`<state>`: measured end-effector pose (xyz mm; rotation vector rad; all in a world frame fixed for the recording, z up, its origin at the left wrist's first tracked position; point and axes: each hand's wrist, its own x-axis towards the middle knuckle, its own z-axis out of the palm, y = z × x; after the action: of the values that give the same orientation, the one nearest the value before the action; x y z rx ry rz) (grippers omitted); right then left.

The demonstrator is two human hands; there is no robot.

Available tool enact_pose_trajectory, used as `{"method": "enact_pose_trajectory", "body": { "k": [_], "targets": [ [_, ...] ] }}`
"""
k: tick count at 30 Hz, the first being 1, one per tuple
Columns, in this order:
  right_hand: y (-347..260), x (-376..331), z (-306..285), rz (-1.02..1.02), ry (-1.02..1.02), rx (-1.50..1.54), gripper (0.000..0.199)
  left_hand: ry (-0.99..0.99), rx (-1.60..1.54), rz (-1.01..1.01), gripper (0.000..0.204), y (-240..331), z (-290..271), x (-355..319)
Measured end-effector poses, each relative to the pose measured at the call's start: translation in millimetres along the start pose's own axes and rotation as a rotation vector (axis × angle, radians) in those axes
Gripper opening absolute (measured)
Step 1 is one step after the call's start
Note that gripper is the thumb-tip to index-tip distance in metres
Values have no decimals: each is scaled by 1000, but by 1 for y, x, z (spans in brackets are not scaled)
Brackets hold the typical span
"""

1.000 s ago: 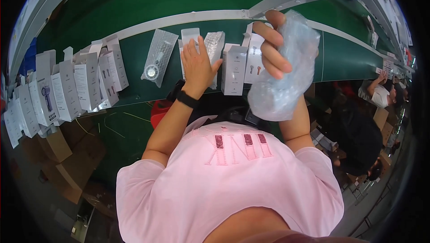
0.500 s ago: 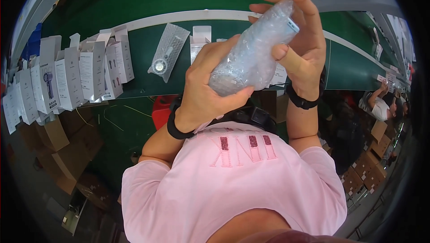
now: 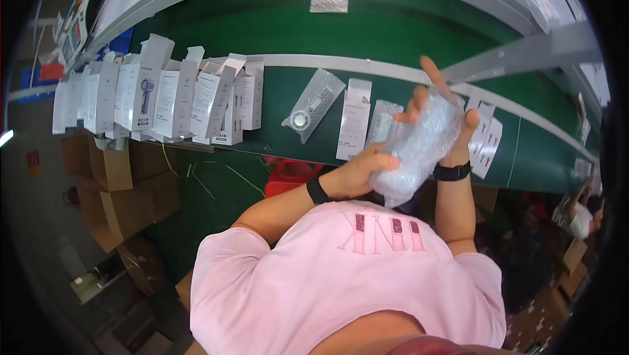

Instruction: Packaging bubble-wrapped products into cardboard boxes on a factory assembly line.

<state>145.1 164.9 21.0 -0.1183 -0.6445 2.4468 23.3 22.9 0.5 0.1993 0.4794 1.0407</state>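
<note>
Wrapped bundle in both hands, close to the tabletop's near edge

The person's left hand (image 3: 360,173) grips the near end of a clear, bubbly bundle (image 3: 422,149), its thumb laid over the top. The right hand (image 3: 461,142) cups the far end, with one finger raised clear and the thumb apart on the right side. The bundle is tilted, its far end leaning right, and appears to be off the tabletop (image 3: 278,109), its near end reaching past the near edge. What lies inside cannot be made out.

The likeliest trouble is a drop: the film looks slick and the right hand's hold looks loose, so if the left hand slackened, the bundle could slide off toward the lap or floor. Loose wrap could also catch on a finger.

Left of the bundle lie a small pouch (image 3: 385,122), then a white carton (image 3: 354,122), then a larger pouch (image 3: 314,103) with a device inside. A careless swing of the left arm could knock these askew. Farther left, the crowded row of cartons (image 3: 167,103) stands along the near edge, where a bump might tip one over.
</note>
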Motion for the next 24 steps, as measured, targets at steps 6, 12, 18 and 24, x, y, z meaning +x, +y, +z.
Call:
{"method": "enact_pose_trajectory", "body": {
  "k": [6, 12, 18, 24],
  "targets": [
    [-2, -70, -13, 137, 251, -371, 46, 59, 563, -295, 65, 9, -14, -8],
    [-58, -219, -52, -306, 904, -172, 36, 150, 1347, -176, 62, 5, -60, 34],
    [-66, -265, -67, -324, 816, -301, 36, 340, 1861, -127, 80, -59, -67, 97],
    [-79, -234, -84, 61, 765, -672, 19, 656, 1908, 158, 122, -115, -81, 119]
  ]
}}
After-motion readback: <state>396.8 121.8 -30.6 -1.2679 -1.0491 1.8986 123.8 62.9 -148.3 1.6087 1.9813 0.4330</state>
